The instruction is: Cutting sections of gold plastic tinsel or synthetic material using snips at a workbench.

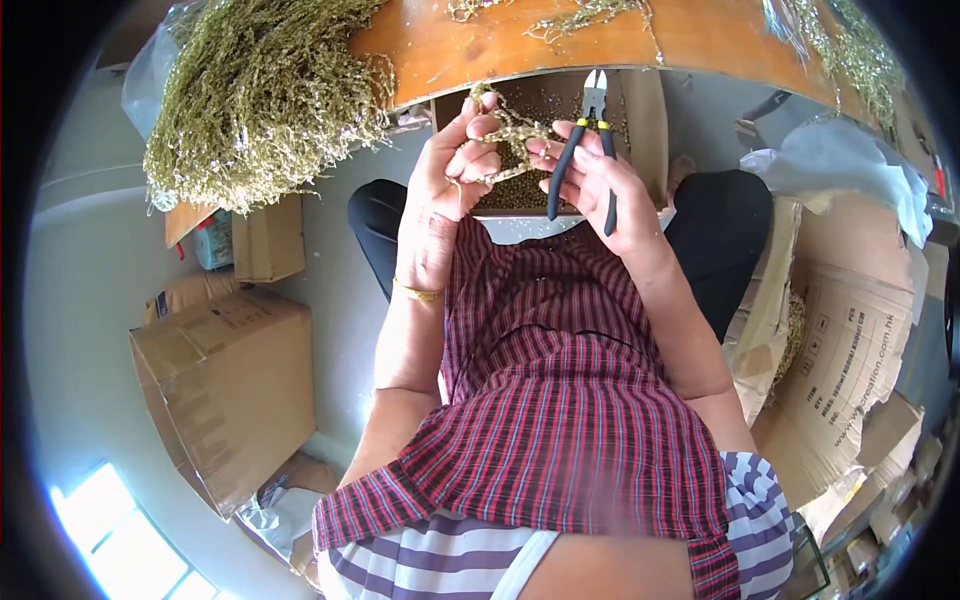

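Checked apron [560, 400] below raised hands: left hand [450, 180] fingers pinching beaded sprig [515, 135], right hand [600, 185] curled around black cutters [590, 140].

- A seated person's left hand [452, 165] and right hand [590, 175] are pinching a short green beaded sprig [512, 140] between their fingertips.
- The right hand is also gripping black-handled cutters [585, 150], blades pointing up and away.
- An open box of green bits [545, 120] is sitting just beyond the hands, under an orange tabletop [480, 45].
- A heap of green strands [265, 95] is overhanging the table's left end.
- Cardboard cartons [230, 385] are standing on the floor.
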Demonstrator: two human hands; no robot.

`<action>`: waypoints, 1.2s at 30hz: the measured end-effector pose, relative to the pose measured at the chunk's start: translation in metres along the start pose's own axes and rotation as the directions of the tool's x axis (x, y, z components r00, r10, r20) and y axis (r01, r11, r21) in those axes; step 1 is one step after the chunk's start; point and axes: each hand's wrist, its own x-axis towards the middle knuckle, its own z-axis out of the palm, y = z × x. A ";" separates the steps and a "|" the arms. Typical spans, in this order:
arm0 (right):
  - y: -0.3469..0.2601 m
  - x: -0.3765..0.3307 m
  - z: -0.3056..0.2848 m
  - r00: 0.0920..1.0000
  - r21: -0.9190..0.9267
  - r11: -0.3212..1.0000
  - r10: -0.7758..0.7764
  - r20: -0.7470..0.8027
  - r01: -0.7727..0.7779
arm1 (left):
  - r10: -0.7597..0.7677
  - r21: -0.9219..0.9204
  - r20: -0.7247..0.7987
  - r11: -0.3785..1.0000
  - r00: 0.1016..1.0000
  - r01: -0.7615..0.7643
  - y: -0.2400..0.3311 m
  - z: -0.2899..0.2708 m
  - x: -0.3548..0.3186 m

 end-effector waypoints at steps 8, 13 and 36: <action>0.010 -0.040 -0.019 0.998 -0.589 0.808 0.051 0.037 -0.019 | 0.042 -0.081 0.059 0.996 0.997 -0.037 0.012 -0.008 -0.004; 0.020 -0.050 -0.023 0.967 -0.662 0.750 0.170 0.188 -0.003 | 0.005 -0.117 0.175 0.993 0.985 0.016 0.014 -0.011 -0.005; 0.027 -0.036 -0.014 0.920 -0.641 0.767 0.264 0.291 -0.018 | 0.005 0.024 0.075 1.000 0.997 -0.007 0.013 -0.011 -0.013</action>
